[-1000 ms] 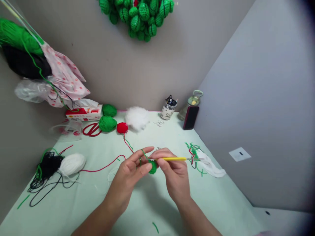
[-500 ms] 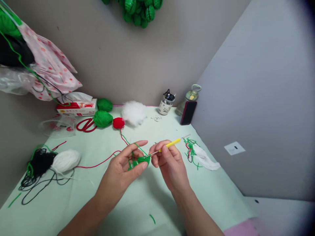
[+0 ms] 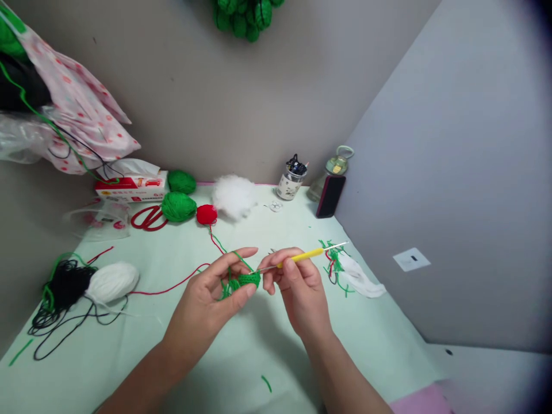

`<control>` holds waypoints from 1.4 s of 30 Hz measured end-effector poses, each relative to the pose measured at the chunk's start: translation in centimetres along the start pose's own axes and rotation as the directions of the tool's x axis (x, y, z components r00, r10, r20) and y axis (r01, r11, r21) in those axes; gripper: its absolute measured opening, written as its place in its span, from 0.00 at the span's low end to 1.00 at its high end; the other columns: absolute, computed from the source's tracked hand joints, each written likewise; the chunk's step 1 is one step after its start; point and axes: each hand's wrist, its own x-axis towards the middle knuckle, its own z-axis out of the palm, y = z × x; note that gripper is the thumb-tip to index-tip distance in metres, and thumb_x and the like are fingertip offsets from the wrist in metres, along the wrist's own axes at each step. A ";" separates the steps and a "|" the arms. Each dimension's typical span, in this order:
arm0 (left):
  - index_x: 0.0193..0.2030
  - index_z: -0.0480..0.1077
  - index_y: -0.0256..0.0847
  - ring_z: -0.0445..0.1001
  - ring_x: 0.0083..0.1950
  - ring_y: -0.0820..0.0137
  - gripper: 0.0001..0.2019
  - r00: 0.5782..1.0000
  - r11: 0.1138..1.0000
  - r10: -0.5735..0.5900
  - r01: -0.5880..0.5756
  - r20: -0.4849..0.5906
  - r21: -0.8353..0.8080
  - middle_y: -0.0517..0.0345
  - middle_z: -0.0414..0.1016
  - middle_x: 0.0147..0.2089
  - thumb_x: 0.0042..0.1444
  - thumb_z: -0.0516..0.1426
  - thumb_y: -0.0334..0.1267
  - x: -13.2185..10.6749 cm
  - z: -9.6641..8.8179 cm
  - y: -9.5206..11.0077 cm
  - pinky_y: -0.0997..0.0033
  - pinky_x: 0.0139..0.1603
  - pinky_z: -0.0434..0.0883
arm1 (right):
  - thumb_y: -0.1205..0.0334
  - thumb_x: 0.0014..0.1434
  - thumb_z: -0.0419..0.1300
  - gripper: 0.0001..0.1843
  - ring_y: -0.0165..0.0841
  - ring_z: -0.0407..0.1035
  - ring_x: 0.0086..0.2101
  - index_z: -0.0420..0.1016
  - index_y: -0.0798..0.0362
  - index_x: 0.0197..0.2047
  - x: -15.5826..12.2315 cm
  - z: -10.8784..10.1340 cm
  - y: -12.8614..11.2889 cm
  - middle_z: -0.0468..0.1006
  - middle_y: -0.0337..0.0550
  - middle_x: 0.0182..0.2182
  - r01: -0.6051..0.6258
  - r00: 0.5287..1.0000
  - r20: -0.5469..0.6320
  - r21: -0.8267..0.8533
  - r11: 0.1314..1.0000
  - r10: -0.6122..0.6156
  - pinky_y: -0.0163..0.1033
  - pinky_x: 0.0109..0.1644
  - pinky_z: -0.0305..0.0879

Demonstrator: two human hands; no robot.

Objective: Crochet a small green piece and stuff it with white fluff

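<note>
Left hand (image 3: 204, 296) pinches green piece (image 3: 250, 280); right hand (image 3: 304, 287) grips yellow hook (image 3: 306, 255), now flatter, tip at piece's upper edge: seemingly mid-stitch.

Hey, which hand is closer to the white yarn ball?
Left: the left hand is to the right of the white yarn ball; the right hand is farther right.

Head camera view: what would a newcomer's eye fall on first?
The yellow-handled hook in the right hand stands out first, near the middle. Its left end meets the small green crochet piece held in the left hand. Behind, a red yarn ball sits beside a fluffy white heap.
</note>
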 end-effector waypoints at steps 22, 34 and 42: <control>0.58 0.78 0.52 0.72 0.44 0.68 0.18 0.996 0.996 0.089 -0.089 -0.015 -0.017 0.59 0.75 0.42 0.62 0.66 0.44 0.6 -0.4 -0.5 0.72 0.46 0.70 | 0.55 0.71 0.61 0.11 0.23 0.72 0.25 0.82 0.48 0.39 -0.2 0.1 0.4 0.85 0.40 0.35 0.044 0.999 -0.032 0.046 0.998 -0.042 0.31 0.30 0.67; 0.53 0.80 0.50 0.75 0.39 0.70 0.16 0.951 0.921 0.281 -0.229 -0.131 0.314 0.62 0.75 0.36 0.58 0.63 0.34 0.3 0.3 0.3 0.71 0.45 0.72 | 0.67 0.72 0.56 0.11 0.33 0.78 0.40 0.80 0.49 0.48 -1.1 -0.3 0.0 0.83 0.45 0.40 0.421 0.907 0.225 -0.432 0.797 -0.357 0.38 0.41 0.75; 0.51 0.79 0.47 0.76 0.39 0.68 0.15 0.803 0.714 0.584 -0.440 -0.116 0.544 0.60 0.79 0.38 0.59 0.61 0.30 0.2 0.2 -0.2 0.68 0.46 0.75 | 0.73 0.69 0.56 0.15 0.33 0.79 0.40 0.77 0.52 0.54 -1.8 0.4 0.0 0.84 0.52 0.45 0.701 0.657 0.536 -0.693 0.169 -0.530 0.36 0.39 0.77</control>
